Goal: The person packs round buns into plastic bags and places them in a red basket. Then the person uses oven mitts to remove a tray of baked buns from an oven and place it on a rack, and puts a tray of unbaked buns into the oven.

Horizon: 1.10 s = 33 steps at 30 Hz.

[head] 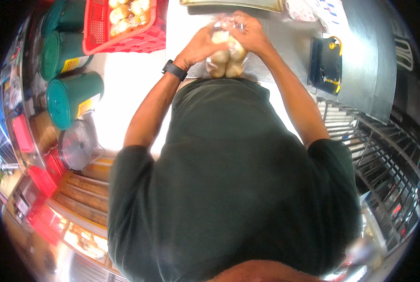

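Note:
A clear plastic bag of pale bread rolls [227, 63] rests near the front edge of the steel table [284, 67], close against my body. My left hand [203, 46], with a black watch on its wrist, holds the left side and upper part of the bag. My right hand [250, 33] grips the bag's gathered top from the right. The rolls sit side by side in the bag, partly covered by my fingers. Glare on the plastic hides how the top is folded.
Bagged rolls fill a red plastic crate [125, 47] at left. A baking tray [234, 4] lies at the back, beside plastic packaging [326, 14]. On the right stands a black-and-yellow device, apparently a bag sealer [324, 65]. Green lidded tubs [76, 97] and a wire rack [372, 151] flank me.

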Available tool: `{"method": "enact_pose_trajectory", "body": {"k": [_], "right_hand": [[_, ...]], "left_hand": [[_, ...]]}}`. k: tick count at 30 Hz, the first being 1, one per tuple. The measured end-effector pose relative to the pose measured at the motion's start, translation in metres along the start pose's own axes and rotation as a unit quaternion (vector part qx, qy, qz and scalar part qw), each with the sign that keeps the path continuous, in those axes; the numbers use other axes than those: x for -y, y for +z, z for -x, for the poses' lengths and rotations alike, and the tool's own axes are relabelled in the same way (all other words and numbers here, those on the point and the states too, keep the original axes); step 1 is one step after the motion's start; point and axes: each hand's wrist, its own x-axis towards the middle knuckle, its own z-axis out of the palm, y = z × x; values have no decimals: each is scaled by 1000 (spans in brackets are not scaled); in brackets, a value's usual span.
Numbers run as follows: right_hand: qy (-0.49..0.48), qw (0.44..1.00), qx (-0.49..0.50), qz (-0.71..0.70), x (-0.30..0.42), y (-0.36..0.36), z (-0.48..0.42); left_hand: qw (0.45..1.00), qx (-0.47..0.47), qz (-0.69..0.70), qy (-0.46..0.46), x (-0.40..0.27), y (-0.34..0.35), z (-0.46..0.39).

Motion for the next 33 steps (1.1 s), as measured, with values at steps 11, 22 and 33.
{"method": "enact_pose_trajectory", "body": {"k": [11,22,33], "right_hand": [[-228,964,-5,136,69,-3,-1],[-269,952,-21,144,115,-19,-16],[71,993,-11,89,124,-52,104]], "left_hand": [[981,166,-85,-63,-1,-13,-7],[995,65,23,74,-21,-23,-17],[831,-26,532,-161,-32,-3,16]]}}
